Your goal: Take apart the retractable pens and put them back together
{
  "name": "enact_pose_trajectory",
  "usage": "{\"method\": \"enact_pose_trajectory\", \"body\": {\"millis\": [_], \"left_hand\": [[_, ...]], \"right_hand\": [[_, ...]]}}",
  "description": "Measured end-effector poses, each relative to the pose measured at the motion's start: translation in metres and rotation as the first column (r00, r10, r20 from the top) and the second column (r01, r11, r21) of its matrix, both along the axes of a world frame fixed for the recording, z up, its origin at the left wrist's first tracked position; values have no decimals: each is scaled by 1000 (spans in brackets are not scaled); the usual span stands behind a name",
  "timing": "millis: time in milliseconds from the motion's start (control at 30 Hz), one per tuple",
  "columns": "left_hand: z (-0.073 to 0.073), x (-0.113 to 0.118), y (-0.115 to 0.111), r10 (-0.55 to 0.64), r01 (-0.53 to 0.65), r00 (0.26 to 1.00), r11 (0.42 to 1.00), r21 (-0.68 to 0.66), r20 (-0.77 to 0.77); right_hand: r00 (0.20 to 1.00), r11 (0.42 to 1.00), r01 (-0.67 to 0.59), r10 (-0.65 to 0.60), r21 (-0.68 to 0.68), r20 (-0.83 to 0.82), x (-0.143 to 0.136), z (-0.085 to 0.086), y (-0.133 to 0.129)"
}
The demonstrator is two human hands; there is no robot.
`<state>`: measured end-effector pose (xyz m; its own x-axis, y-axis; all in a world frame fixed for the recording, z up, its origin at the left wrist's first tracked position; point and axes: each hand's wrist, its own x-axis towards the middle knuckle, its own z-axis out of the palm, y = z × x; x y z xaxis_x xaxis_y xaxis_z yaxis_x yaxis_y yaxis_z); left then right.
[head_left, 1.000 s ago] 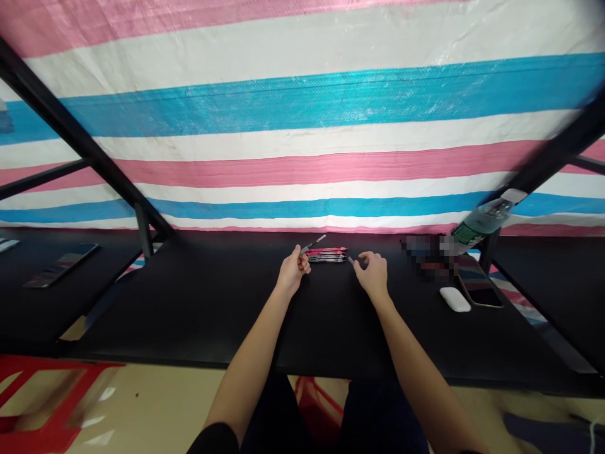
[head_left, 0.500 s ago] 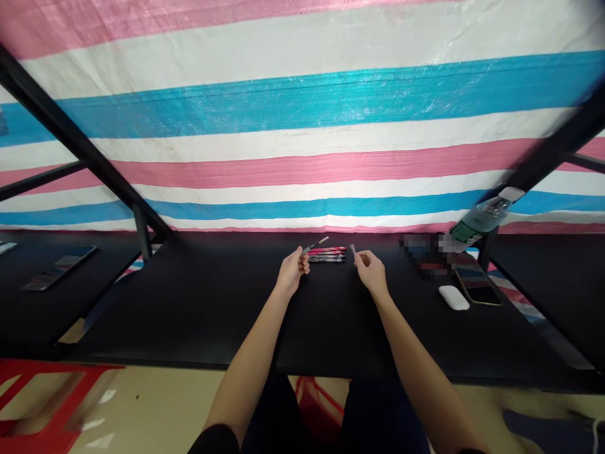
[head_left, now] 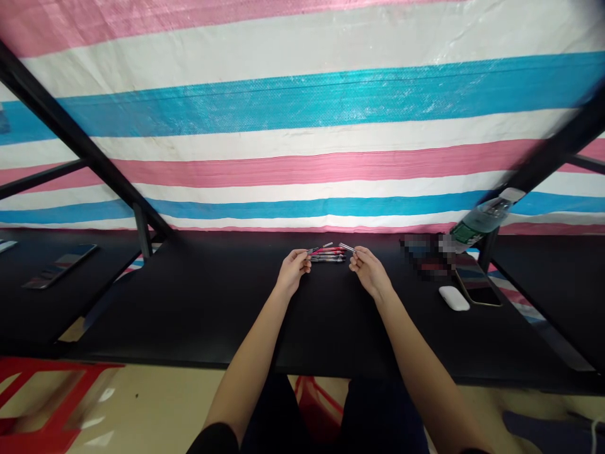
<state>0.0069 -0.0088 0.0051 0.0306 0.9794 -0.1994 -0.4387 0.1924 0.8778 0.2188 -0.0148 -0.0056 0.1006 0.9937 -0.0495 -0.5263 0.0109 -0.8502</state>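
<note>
A row of red and dark pens (head_left: 328, 257) lies on the black table (head_left: 212, 302). At the row's left end, the left hand (head_left: 293, 271) pinches a slim pen (head_left: 326, 245), slanting over the row's far side. At its right end, the right hand (head_left: 370, 271) grips a slim silvery tube (head_left: 346, 247) between fingertips. Well right of the row lies a white earbud case (head_left: 454, 298).
</note>
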Motion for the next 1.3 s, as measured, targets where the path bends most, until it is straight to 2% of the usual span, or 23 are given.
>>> {"method": "enact_pose_trajectory", "body": {"millis": [367, 600, 767, 1100, 1200, 1300], "left_hand": [[6, -1, 1, 52, -46, 984, 998, -36, 168], [8, -1, 2, 67, -62, 979, 997, -34, 192], [10, -1, 0, 31, -28, 980, 999, -21, 196], [6, 1, -1, -4, -4, 994, 998, 68, 111], [4, 1, -2, -11, 7, 999, 993, 120, 33], [3, 2, -2, 9, 12, 994, 982, 191, -108]], "right_hand": [[986, 999, 28, -34, -45, -162, 3, 1, 3], [988, 999, 16, -22, -42, -152, 1, 5, 2], [990, 1000, -17, 15, -11, -137, -1, 6, -1], [997, 997, -39, 43, 59, -70, -2, 4, -2], [998, 995, -39, 43, 94, -42, -2, 2, -3], [998, 992, -51, 54, 118, -28, -2, 2, -4]]}}
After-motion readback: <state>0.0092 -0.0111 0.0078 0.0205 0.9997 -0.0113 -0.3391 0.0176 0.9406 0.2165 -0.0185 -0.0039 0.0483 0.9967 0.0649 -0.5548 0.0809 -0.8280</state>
